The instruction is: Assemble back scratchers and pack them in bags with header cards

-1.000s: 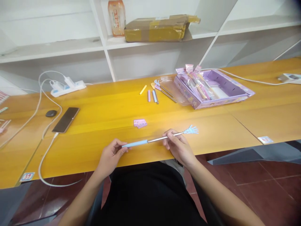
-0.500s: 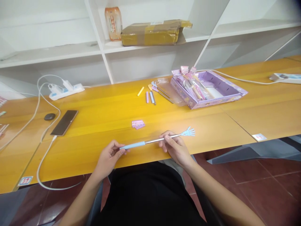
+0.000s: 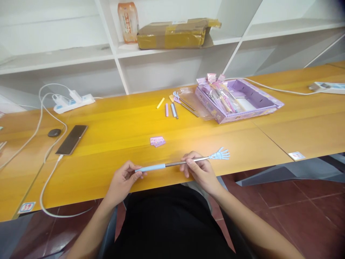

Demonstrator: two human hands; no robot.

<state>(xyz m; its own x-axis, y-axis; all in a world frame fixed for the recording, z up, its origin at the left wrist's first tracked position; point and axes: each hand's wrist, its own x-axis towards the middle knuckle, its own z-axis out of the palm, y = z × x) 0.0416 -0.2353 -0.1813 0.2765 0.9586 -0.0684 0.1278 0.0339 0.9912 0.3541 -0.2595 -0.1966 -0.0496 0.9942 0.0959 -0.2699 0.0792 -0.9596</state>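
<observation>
A back scratcher (image 3: pixel 174 163) with a light blue grip, a metal rod and a blue hand-shaped head is held level above the table's front edge. My left hand (image 3: pixel 124 181) pinches the end of its blue grip. My right hand (image 3: pixel 199 171) is closed around the metal rod, near the head at the right. Beyond my hands lie small pink printed cards (image 3: pixel 157 141). Farther back are a purple handle sleeve (image 3: pixel 166 110), a blue one (image 3: pixel 173 110), a yellow one (image 3: pixel 160 103) and several metal rods with hand-shaped heads (image 3: pixel 185 104).
A purple box (image 3: pixel 242 116) with several plastic-wrapped pieces stands at the back right. On the left are a phone (image 3: pixel 72 140) on a white cable, a black mouse-like object (image 3: pixel 54 132) and a power strip (image 3: pixel 74 104). A taped carton (image 3: pixel 175 34) sits on the shelf.
The back scratcher's head has moved slightly right and down, turning a little, and more rod shows right of my right hand. Both hands keep their hold. The view has shifted slightly.
</observation>
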